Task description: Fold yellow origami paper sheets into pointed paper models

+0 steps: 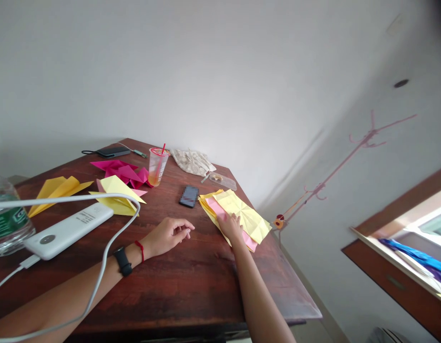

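My left hand [168,234] is just above or on the dark wooden table, palm down with loosely bent fingers and nothing in them. A black watch [122,261] and a red string bracelet [140,251] are around its wrist. To the right, my right hand [230,226] rests on a stack of creased paper sheets, thumb apart from the fingers. A pale yellow sheet [247,214] with star-like folds lies on top, and a pink sheet [249,242] shows beneath it. Orange-yellow paper [208,206] sticks out at the left. A phone [189,196] lies left of the stack.
On the left are folded paper pieces in orange-yellow [57,191], pale yellow [116,190] and magenta [122,171]. A plastic cup [158,166] with a straw stands behind. A white power bank [70,231], its cable [107,247] crossing my left arm, lies beside a water bottle [7,219].
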Tool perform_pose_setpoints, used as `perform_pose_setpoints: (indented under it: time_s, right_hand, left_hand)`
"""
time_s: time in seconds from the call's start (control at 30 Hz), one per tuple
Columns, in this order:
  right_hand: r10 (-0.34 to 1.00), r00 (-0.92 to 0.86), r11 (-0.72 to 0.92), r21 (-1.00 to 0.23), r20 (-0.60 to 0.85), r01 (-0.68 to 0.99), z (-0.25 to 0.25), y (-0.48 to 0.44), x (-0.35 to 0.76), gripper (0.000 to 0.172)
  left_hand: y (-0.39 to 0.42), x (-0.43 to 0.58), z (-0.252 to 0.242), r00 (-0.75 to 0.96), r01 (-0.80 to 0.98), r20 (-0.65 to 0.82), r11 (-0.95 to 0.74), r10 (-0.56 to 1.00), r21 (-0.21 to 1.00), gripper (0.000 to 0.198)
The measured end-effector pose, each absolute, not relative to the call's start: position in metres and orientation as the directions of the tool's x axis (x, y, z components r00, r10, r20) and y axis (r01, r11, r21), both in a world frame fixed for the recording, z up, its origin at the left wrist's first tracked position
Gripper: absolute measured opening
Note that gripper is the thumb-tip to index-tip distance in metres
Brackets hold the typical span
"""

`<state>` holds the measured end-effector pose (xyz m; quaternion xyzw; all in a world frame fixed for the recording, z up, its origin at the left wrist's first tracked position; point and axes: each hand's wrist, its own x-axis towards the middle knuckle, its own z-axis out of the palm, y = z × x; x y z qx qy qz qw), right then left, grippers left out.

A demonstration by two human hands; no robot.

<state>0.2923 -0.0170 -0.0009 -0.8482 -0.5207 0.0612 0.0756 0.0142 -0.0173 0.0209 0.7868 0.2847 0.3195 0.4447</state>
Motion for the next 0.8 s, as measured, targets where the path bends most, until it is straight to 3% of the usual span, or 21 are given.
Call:
perform_pose_setpoints:
  time_s: [0.3,0.4,0.6,0.7,0.8]
  right_hand:
    - [0.876,0.481,-0.46,-0.241,0.038,0.855,-0.004,-0.018,0.29,0.067]
    - [0.866,0.479,-0.413,-0.331,0.145,0.848,-0.004,-0.018,0.288,0.069]
    - [0.791,0.374,-0.036,-0.573,0.485,0.819,0.002,-0.015,0.279,0.069]
    - [0.796,0.294,0.174,-0.665,0.529,0.726,0.005,-0.016,0.271,0.069]
    - [0.84,0.256,0.275,-0.781,0.479,0.56,0.007,-0.02,0.263,0.065]
  left_hand:
    - [-0.012,0.012,0.018,0.637,0.158,0.235,-0.422,0.734,0.893,0.034]
    - [-0.012,0.012,0.018,0.632,0.163,0.228,-0.415,0.741,0.895,0.035]
    - [-0.011,0.013,0.016,0.616,0.147,0.218,-0.382,0.757,0.913,0.035]
    - [-0.008,0.013,0.015,0.597,0.12,0.212,-0.347,0.774,0.93,0.035]
    - [-0.004,0.014,0.011,0.583,0.085,0.167,-0.264,0.795,0.961,0.038]
